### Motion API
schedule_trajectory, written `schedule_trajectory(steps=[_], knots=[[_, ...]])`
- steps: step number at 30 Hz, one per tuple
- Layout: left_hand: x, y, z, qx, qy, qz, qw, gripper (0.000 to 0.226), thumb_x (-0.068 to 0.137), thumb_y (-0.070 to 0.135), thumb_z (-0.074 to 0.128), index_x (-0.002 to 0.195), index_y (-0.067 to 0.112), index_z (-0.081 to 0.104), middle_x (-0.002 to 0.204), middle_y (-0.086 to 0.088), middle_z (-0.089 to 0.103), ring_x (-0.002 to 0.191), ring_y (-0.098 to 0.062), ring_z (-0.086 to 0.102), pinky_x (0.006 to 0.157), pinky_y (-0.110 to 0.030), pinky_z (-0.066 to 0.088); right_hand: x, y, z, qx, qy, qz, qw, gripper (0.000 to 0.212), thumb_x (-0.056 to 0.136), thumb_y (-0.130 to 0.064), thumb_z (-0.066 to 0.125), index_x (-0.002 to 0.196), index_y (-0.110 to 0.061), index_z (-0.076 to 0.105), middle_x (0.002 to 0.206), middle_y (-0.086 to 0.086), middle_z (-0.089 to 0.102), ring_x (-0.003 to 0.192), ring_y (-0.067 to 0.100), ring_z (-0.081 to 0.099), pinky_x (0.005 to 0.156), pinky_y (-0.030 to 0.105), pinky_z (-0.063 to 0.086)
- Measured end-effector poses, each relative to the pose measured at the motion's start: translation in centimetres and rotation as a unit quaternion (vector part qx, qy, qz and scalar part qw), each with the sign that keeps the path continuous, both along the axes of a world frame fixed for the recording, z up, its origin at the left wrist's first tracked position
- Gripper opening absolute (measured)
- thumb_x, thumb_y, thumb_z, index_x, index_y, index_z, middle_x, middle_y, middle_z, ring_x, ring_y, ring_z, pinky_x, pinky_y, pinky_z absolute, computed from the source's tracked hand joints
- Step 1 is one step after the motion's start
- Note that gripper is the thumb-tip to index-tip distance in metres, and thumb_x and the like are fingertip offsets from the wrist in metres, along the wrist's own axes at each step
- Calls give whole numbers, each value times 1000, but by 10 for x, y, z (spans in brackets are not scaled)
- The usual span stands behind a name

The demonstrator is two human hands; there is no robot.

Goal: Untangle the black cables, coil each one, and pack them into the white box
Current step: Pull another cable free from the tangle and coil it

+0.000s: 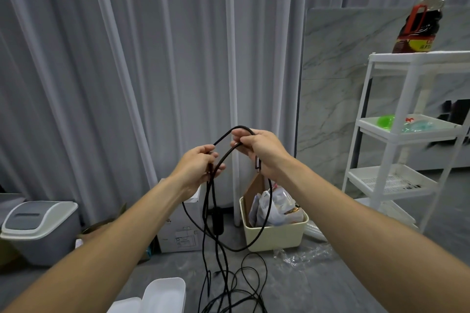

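Both hands are raised in front of me with a black cable (267,213) strung between them. My left hand (197,169) grips several strands that hang down from it. My right hand (259,150) pinches the cable at the top of a loop, and a metal plug end (257,164) shows under its palm. A large loop hangs below the hands, and more tangled black cables (236,290) lie on the floor. The white box (165,295) stands open at the bottom edge, left of the tangle, with its lid (126,306) beside it.
A cream bin (274,236) full of plastic bags stands on the floor behind the cable. A white cardboard carton (178,234) is left of it, a grey lidded bin (38,226) far left. A white shelf rack (407,134) carrying a dark bottle (417,20) stands right. Grey curtains hang behind.
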State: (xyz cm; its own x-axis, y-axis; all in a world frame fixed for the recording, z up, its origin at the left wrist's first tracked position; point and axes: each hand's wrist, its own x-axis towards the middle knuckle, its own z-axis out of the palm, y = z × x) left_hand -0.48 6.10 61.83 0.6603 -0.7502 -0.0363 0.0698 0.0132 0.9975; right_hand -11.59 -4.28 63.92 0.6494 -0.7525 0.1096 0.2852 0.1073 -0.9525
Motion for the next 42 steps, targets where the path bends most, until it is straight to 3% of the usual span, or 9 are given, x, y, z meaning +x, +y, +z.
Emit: schedule_trajectory(steps=[4,9,13,22,25,29,32,34,42], knots=[[5,2,-2,55,-124,-5,991,34,100,4,41,129,14,58,110,2,65,59,-9,54,56,-21,36,2,0,7,4,-7,-2,1000,32,94,16,37,101,4,66,92,12,61,72,17,58,79,23,55],[10,5,-1,93,-240,-11,966,26,98,17,56,124,21,61,116,5,63,89,-3,54,74,-15,37,3,-3,9,-33,32,-17,999,38,93,12,39,96,-7,72,84,3,62,65,11,53,72,21,48],[21,8,-8,134,-283,35,949,24,95,21,61,119,17,65,115,0,65,104,-22,59,80,-26,40,3,-7,12,-58,36,-46,997,43,90,13,35,98,-10,72,81,1,56,59,10,39,56,18,33],[49,19,-30,279,-364,16,889,49,96,10,46,144,19,40,121,-11,60,56,-12,47,46,-19,40,-7,-15,37,-95,9,-88,992,45,92,10,35,91,-16,71,85,0,56,57,8,37,49,16,33],[48,20,-35,311,-356,-19,881,59,92,11,51,148,19,34,120,-9,57,68,-14,58,67,-30,55,-7,-13,43,-109,10,-70,992,43,93,9,36,95,-15,72,89,2,57,60,11,37,52,18,33],[38,14,-31,276,-365,-17,889,63,94,17,58,151,17,30,148,-12,39,70,0,43,73,-24,38,-6,-5,44,-98,13,-9,995,38,96,5,40,100,-13,73,90,3,58,63,12,44,55,21,39],[28,7,-24,200,-348,1,916,68,95,23,63,150,14,25,152,-11,33,97,-14,54,83,-25,40,-7,1,40,-112,40,30,992,34,99,1,42,106,-12,73,91,5,59,67,13,48,61,24,41],[26,1,-20,167,-318,14,933,59,96,27,63,142,15,28,147,-9,40,119,-25,51,93,-33,44,-9,4,35,-123,56,49,990,35,101,0,40,104,-13,73,92,5,60,71,14,50,65,26,43],[32,-12,-17,114,-248,20,962,29,106,21,33,118,11,59,85,-5,70,79,-23,66,84,-41,55,-15,-2,29,-127,76,94,985,33,102,-3,42,109,-11,73,98,8,61,76,17,57,68,25,53]])
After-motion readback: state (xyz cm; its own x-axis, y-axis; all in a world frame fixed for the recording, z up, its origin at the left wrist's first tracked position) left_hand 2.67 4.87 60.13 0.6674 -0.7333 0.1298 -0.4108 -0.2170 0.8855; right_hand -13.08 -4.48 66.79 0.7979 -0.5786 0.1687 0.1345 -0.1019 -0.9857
